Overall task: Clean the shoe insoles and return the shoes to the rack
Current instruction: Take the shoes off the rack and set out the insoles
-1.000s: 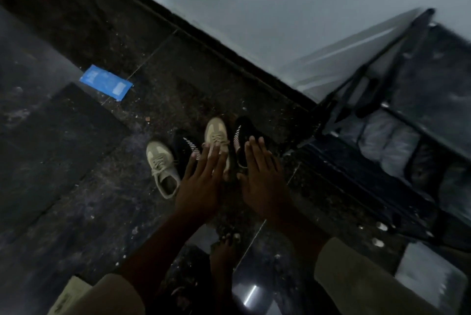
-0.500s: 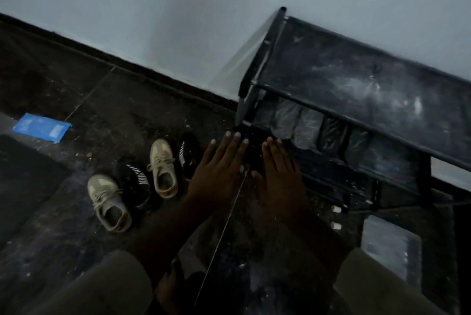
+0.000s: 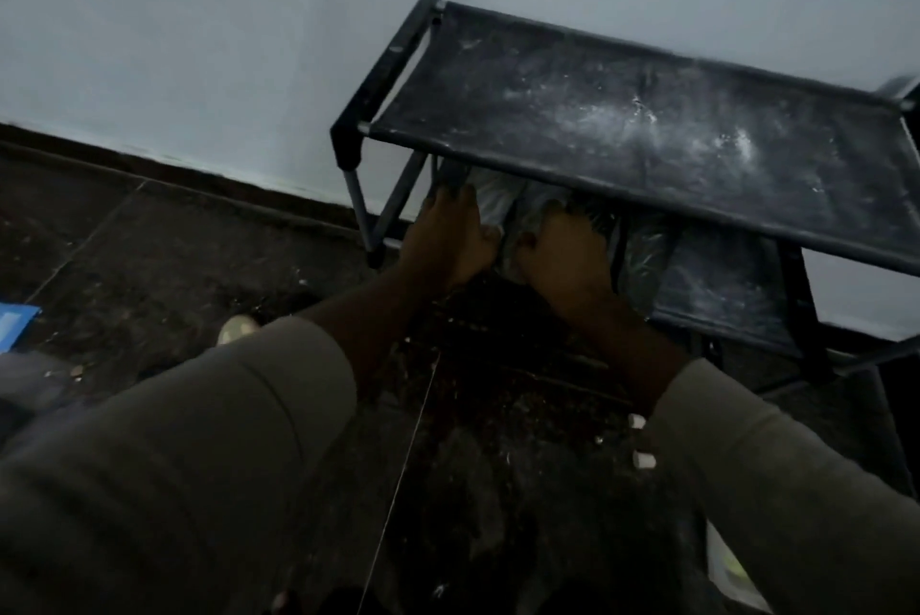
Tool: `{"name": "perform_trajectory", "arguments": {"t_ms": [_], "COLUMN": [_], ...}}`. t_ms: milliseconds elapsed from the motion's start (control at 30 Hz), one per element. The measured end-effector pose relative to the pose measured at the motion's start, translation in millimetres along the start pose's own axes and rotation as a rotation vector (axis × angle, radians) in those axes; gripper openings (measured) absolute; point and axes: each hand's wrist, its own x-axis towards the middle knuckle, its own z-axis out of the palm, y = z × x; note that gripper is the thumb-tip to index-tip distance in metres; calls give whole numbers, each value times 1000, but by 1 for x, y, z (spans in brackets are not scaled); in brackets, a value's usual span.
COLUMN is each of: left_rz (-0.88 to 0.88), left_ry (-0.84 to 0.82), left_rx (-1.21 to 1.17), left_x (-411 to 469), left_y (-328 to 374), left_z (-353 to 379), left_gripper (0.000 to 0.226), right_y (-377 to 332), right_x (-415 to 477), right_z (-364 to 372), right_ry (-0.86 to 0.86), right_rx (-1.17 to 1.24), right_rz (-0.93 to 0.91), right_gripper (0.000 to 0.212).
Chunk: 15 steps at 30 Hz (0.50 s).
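A black shoe rack [image 3: 647, 116] stands against the wall, its top shelf dusty. On the shelf below lie shoes wrapped in grey plastic [image 3: 493, 204]. My left hand [image 3: 445, 236] reaches under the top shelf, its thumb against one wrapped shoe. My right hand [image 3: 565, 256] curls over the wrapped shoe beside it [image 3: 542, 209]. The top shelf hides the fingertips of both hands. On the floor to the left, only the toe of a beige shoe [image 3: 239, 328] shows past my left sleeve.
Another plastic-wrapped shoe [image 3: 647, 256] lies further right on the same shelf. A blue packet [image 3: 15, 326] sits at the left edge of the dark, gritty floor. Two small white bits [image 3: 642, 460] lie near the rack's front leg. The pale wall [image 3: 199, 42] runs behind.
My view swung right and closer to the rack, so the floor shoes slid out of sight. Both hands moved from flat above the floor to the wrapped shoes under the top shelf.
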Motion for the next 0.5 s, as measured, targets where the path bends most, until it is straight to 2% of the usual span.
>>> {"name": "perform_trajectory", "arguments": {"t_ms": [167, 333, 433, 500], "left_rz": [-73, -205, -269, -281], "left_ry": [-82, -92, -86, -74], "left_rx": [105, -22, -136, -174], "left_x": [29, 52, 62, 66], "left_y": [9, 3, 1, 0], "left_z": [8, 19, 20, 19], "left_gripper": [81, 97, 92, 79], "right_y": [5, 18, 27, 28], "right_x": [15, 29, 39, 46], "right_z": [10, 11, 11, 14], "right_ry": [-73, -85, -78, -38], "right_rx": [56, 274, 482, 623], "right_rz": [91, 127, 273, 384], "right_gripper": [46, 33, 15, 13]}}
